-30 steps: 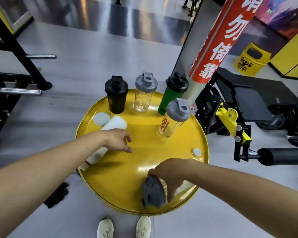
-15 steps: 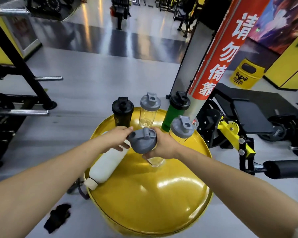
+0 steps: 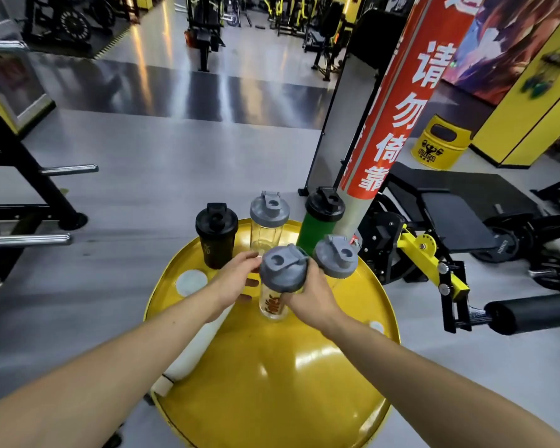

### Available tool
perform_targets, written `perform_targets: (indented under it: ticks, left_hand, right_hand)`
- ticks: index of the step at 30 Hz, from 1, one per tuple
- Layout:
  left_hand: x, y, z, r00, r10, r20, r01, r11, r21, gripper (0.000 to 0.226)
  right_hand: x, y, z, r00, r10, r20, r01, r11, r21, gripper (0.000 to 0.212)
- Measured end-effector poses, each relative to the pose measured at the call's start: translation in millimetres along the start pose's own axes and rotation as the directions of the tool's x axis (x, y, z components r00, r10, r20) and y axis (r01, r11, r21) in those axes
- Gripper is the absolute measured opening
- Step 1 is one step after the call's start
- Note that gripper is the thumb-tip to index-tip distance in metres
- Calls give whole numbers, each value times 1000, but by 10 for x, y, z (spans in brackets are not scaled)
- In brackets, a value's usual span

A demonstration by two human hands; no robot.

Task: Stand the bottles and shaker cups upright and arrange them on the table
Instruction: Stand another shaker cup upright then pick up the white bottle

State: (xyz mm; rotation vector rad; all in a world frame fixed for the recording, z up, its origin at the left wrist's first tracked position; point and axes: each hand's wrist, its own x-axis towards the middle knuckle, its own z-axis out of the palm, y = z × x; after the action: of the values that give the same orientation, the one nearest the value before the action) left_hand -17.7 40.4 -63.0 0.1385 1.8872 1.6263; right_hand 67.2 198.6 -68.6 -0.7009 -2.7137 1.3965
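Now the right hand (image 3: 307,294) has stood the clear shaker (image 3: 274,305) upright.

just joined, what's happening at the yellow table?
A person is tidying shaker cups on a round yellow table. The right hand grips a clear grey-lidded shaker, upright on the tabletop; the left hand is at its side. Four shakers stand behind: black, clear, green, clear. A white bottle lies on its side.

Some things hide behind the arms.
The long white bottle (image 3: 194,350) lies half under the left arm; the round yellow table (image 3: 272,399) runs off the bottom edge.
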Motion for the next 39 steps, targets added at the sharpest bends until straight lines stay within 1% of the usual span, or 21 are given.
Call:
perform_targets:
  ticks: [2,4,6,8,10,12,14,16,18,21,23,25,27,28,30,32,35,36,37,38,39]
  left_hand:
    - [42,25,40,999,31,9,-32,999,32,34]
    - [68,48,68,999,33,16,-33,999,4,31]
    - [84,58,74,999,31,-7,-31,999,8,26]
    - [96,42,51,998,33,-54,-30,999,45,20]
    - [111,7,4,995,53,-88,-42,991,125,18]
    - [99,-17,-35,994,72,-86,-54,980,189,28]
    - [76,-24,-48,995,78,-69,-60,972,225,41]
    - [60,-24,-55,995,84,-56,-67,963,261,49]
    - [49,-20,-78,995,84,-48,-66,954,292,51]
    - [34,0,-142,998,58,-35,-43,942,333,52]
    - [11,18,-195,998,39,-50,-20,946,325,53]
    - [-19,33,-262,995,35,-90,-3,940,341,45]
    - [-52,27,-347,990,29,-135,25,924,382,36]
    - [-76,17,-397,989,24,-148,37,916,399,31]
    - [-132,-11,-514,986,12,-166,59,907,418,24]
    - [-195,-68,-642,983,-12,-185,88,910,405,21]
    - [-304,-190,-845,972,-66,-226,150,915,374,18]
    - [-326,-249,-912,965,-86,-248,175,915,364,18]
    - [-350,-314,-975,957,-110,-268,202,916,347,17]
    - [-391,-370,-1026,950,-140,-281,231,918,324,17]
    - [-421,-432,-1072,943,-167,-287,254,919,301,18]
  right_hand:
    - [-27,3,76,1000,21,-18,-22,998,-52,107]
    - [8,7,76,999,30,-14,-30,1000,7,116]
    - [49,22,54,999,39,6,-39,993,108,122]
    - [63,20,34,998,48,45,-55,985,167,118]
    - [78,29,32,996,44,82,-60,980,190,108]
    - [103,6,25,993,25,116,-51,973,224,97]
    - [160,-5,26,990,15,144,-53,962,268,91]
    - [186,-22,29,989,4,150,-48,955,292,93]
    - [193,-15,42,989,8,148,-51,956,289,96]
    - [121,-11,77,989,73,132,-100,972,213,85]
    - [51,-6,86,983,141,117,-155,981,118,75]
    - [-22,-18,61,963,232,138,-234,972,-1,62]
    - [-106,-53,41,941,276,194,-261,960,-102,48]
    - [-149,-70,47,938,258,231,-232,964,-132,43]
    - [-194,-140,97,934,166,317,-98,971,-220,34]
    - [-202,-248,207,913,63,402,72,947,-312,38]
    - [-142,-401,468,873,-86,481,274,901,-337,46]
    - [-122,-440,568,853,-132,505,342,873,-349,48]
    - [-101,-470,674,821,-181,542,430,821,-377,51]
    - [-87,-488,781,776,-233,586,533,738,-412,54]
    - [-70,-496,891,721,-284,633,638,628,-445,59]
